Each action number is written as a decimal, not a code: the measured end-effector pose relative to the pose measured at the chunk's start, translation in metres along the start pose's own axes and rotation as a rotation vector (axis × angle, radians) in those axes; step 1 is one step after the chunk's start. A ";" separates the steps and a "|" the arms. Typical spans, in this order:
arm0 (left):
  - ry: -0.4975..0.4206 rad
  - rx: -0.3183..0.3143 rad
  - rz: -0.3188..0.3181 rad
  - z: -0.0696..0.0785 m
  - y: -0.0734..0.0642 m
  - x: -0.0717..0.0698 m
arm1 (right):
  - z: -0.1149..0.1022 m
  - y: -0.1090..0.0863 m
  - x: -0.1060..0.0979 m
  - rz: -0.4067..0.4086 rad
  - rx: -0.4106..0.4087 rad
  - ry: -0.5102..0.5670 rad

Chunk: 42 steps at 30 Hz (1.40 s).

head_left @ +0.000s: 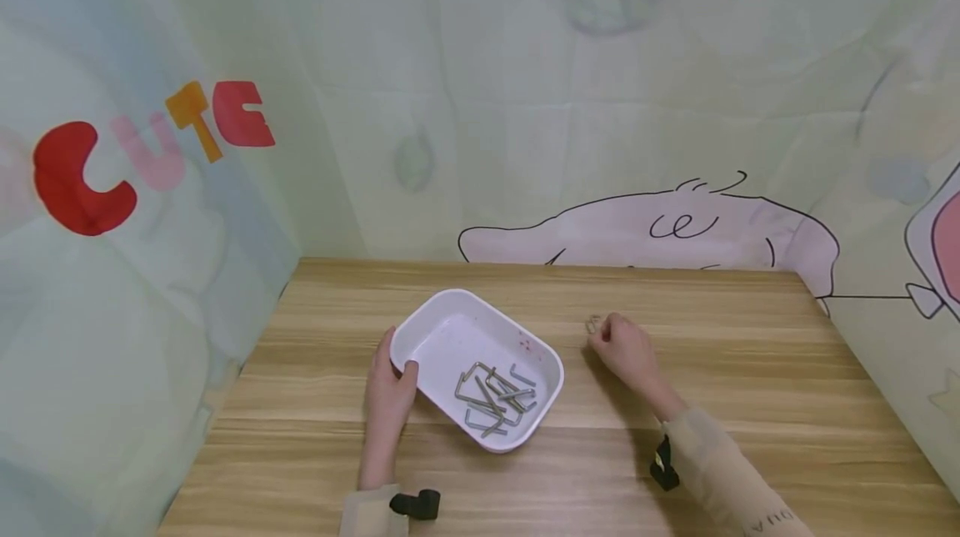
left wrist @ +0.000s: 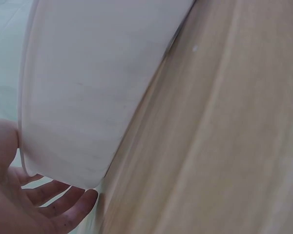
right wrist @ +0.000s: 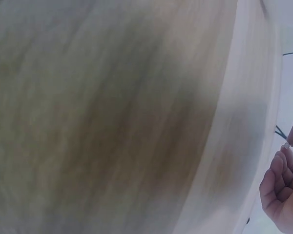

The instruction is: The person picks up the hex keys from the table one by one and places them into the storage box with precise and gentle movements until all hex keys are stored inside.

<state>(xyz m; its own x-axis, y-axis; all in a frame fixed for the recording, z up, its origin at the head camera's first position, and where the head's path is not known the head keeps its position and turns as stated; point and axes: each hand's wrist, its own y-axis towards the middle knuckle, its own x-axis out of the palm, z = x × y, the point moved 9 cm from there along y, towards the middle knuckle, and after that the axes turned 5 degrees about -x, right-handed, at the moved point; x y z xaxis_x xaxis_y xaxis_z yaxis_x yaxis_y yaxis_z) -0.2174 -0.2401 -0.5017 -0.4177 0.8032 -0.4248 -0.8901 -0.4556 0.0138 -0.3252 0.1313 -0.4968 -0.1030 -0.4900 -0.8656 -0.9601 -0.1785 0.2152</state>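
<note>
A white plastic tray stands tilted at an angle on the table, with several bent metal hex keys piled in its near right end. My left hand grips the tray's left side, thumb over the rim and fingers round the outside. In the left wrist view the fingertips curl under the tray's wall. To the right of the tray, my right hand pinches a small bent hex key between thumb and fingers. Only its pale tip shows in the right wrist view.
A wood-grain table lies under both hands. Printed cloth walls rise at its back and sides. A black wrist camera sits at the left sleeve, another black camera at the right sleeve.
</note>
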 end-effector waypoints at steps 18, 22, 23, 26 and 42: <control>0.000 -0.004 -0.023 -0.002 0.001 0.000 | -0.033 -0.006 -0.011 -0.026 -0.014 0.108; 0.006 0.000 -0.025 -0.001 0.002 0.001 | -0.042 -0.007 -0.017 -0.011 -0.046 0.125; 0.006 0.001 -0.022 -0.001 0.002 0.000 | -0.045 -0.007 -0.018 -0.011 -0.054 0.130; 0.007 0.008 -0.011 -0.002 0.002 0.000 | -0.054 -0.008 -0.022 -0.017 -0.075 0.150; 0.016 0.017 -0.008 0.000 0.001 0.000 | -0.105 -0.017 -0.032 -0.071 -0.167 0.218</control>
<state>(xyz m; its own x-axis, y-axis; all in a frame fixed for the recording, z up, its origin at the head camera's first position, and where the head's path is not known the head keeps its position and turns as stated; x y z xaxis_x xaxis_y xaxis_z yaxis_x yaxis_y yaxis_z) -0.2181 -0.2407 -0.5021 -0.4081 0.8005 -0.4389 -0.8962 -0.4429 0.0257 -0.2786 0.0600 -0.4250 0.0383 -0.6397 -0.7676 -0.9048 -0.3483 0.2451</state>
